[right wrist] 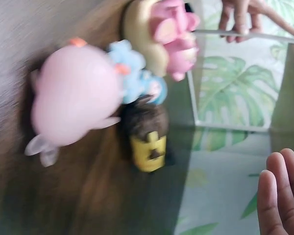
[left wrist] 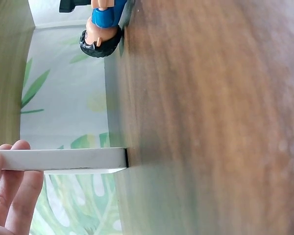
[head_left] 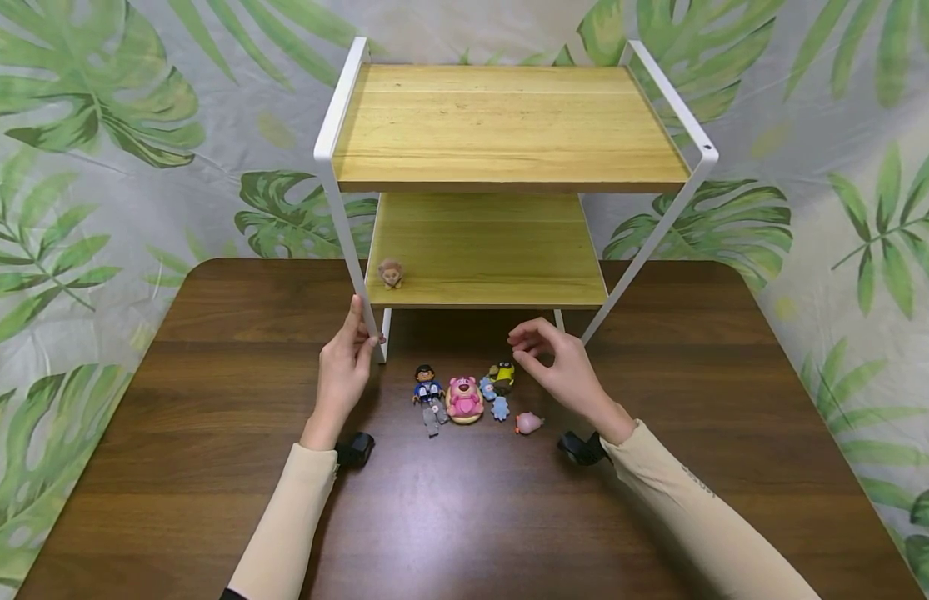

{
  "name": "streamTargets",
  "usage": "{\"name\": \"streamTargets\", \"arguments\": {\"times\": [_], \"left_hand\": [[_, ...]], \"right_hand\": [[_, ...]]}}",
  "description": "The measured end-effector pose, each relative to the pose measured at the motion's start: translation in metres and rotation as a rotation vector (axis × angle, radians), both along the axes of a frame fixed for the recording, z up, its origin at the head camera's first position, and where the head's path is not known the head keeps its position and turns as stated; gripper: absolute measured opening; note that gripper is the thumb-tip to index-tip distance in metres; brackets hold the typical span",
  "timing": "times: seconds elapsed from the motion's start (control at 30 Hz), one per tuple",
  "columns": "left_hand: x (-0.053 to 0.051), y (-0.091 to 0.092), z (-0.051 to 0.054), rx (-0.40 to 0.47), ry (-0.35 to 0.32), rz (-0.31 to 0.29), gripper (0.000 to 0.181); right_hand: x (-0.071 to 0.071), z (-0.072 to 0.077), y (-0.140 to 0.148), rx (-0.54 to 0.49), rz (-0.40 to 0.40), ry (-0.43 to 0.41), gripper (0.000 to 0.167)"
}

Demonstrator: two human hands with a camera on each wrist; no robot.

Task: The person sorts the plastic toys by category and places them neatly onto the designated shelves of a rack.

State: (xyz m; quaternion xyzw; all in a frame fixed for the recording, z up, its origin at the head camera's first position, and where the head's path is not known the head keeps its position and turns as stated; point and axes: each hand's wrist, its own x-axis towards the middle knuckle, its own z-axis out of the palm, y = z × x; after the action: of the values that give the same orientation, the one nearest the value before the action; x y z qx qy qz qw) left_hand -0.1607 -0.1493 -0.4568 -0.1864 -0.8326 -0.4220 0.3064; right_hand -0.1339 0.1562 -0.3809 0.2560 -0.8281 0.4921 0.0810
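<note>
My left hand point(head_left: 344, 367) grips the front left leg of the white-framed shelf, fingers and thumb around it; in the left wrist view the fingers point(left wrist: 23, 196) wrap that white leg point(left wrist: 63, 159). My right hand point(head_left: 565, 371) hovers holding nothing, fingers loosely bent, just right of and above a yellow-and-brown figure point(head_left: 502, 375). Beside that figure lie small blue pieces point(head_left: 499, 407), a pink bear point(head_left: 464, 400), a dark-haired figure in blue point(head_left: 427, 383), a grey piece point(head_left: 432, 417) and a pale pink toy point(head_left: 528, 422). A small brown-haired figure point(head_left: 391, 273) stands on the lower shelf's left side.
The two-tier shelf has a wooden top board point(head_left: 509, 125) and a lower board point(head_left: 486, 250), standing at the back of the dark wooden table point(head_left: 464, 517). Behind hangs a leaf-patterned cloth point(head_left: 97, 100). The toys lie in front of the shelf.
</note>
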Motion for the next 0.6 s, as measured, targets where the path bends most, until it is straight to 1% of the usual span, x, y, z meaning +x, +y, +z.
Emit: {"name": "streamTargets", "arguments": {"times": [0.1, 0.17, 0.23, 0.33, 0.43, 0.6], "left_hand": [[0.0, 0.0, 0.0, 0.002, -0.001, 0.002, 0.109], [0.0, -0.001, 0.0, 0.003, -0.003, 0.003, 0.109], [0.0, -0.001, 0.0, 0.004, -0.005, 0.002, 0.109], [0.0, 0.0, 0.001, 0.01, -0.004, -0.005, 0.109], [0.0, 0.0, 0.001, 0.017, -0.005, -0.012, 0.11], [0.001, 0.0, 0.001, 0.013, -0.006, -0.009, 0.109]], "right_hand": [[-0.008, -0.023, 0.006, 0.02, -0.018, -0.026, 0.021], [-0.014, -0.038, 0.01, 0.03, -0.019, -0.059, 0.023], [-0.016, -0.047, 0.012, 0.043, -0.01, -0.091, 0.024], [-0.016, -0.055, 0.015, 0.059, 0.006, -0.13, 0.025], [-0.016, -0.061, 0.017, 0.073, 0.016, -0.15, 0.027], [-0.016, -0.069, 0.017, 0.116, 0.007, -0.183, 0.031]]}}
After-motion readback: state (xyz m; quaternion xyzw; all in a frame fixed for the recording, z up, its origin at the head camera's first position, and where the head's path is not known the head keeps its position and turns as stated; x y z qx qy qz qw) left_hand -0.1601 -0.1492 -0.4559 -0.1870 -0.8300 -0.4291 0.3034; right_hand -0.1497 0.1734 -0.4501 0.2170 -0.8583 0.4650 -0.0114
